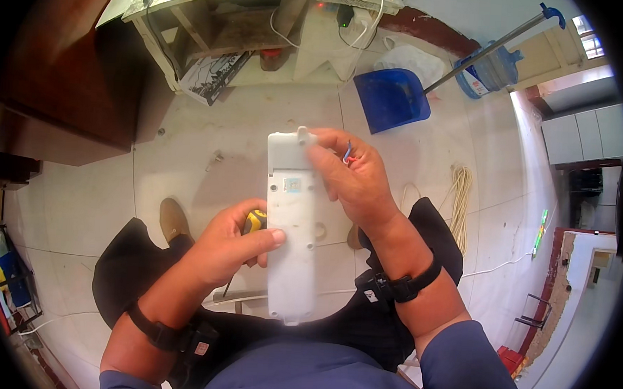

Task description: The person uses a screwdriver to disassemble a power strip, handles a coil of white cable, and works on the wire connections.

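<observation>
A long white plastic casing (290, 264) stands lengthwise in front of me, its face with screw holes and a small label turned up. My left hand (235, 240) grips its left edge, thumb on the face. Tucked in that same hand is a screwdriver with a yellow and black handle (256, 222), its thin shaft pointing down toward my lap. At the casing's far end my right hand (355, 172) is closed on the upper right corner, near a small rounded tab. Short blue and red wire ends (349, 154) stick out by its fingers; where they lead is hidden.
A blue dustpan (394, 100) with a long handle lies ahead on the tiled floor, near a large water bottle (488, 70). Coiled pale cable (459, 202) rests to the right. A worn bench (229, 21) stands ahead, a brown cabinet (64, 76) at left.
</observation>
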Demonstrator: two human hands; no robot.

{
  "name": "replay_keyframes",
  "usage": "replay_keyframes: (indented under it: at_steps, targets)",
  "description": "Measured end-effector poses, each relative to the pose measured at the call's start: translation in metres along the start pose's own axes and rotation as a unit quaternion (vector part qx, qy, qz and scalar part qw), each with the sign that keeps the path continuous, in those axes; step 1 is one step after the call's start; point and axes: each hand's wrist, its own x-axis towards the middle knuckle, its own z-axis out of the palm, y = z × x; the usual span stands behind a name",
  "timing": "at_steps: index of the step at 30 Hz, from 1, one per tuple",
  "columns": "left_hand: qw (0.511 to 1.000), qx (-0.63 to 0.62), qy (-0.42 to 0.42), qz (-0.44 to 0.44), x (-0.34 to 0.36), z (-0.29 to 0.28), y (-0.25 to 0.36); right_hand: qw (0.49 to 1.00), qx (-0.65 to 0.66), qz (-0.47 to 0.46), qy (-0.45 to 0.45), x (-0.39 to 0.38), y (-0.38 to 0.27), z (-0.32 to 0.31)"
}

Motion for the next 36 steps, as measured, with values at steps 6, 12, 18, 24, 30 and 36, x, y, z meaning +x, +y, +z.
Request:
replay_keyframes:
  at_steps: [6, 12, 18, 24, 30, 36]
  targets:
    - [1.000, -0.028, -0.011, -0.007, -0.0005, 0.0000, 0.0004, 1.000, -0.004, -0.004, 0.026, 0.0008, 0.0005, 0.0014]
    - [0.998, -0.048, -0.030, 0.001, 0.0001, -0.0021, -0.0019, 0.999, 0.004, -0.001, 0.039, 0.0009, 0.0005, 0.0003]
    - [0.998, -0.055, -0.024, -0.002, 0.0000, -0.0002, -0.0006, 0.998, 0.035, -0.010, 0.047, 0.0018, 0.0025, 0.0007]
    - [0.999, -0.047, -0.026, 0.000, -0.0004, -0.0008, 0.0011, 0.998, 0.026, -0.001, 0.051, 0.0009, -0.0034, 0.0030]
    - [0.998, -0.048, -0.027, 0.005, -0.0004, -0.0006, 0.0016, 0.998, 0.024, -0.014, 0.049, 0.0028, 0.0003, 0.0005]
    - [0.998, -0.053, -0.034, 0.006, 0.0007, -0.0015, 0.0002, 0.998, 0.027, -0.015, 0.052, 0.0037, 0.0025, -0.0005]
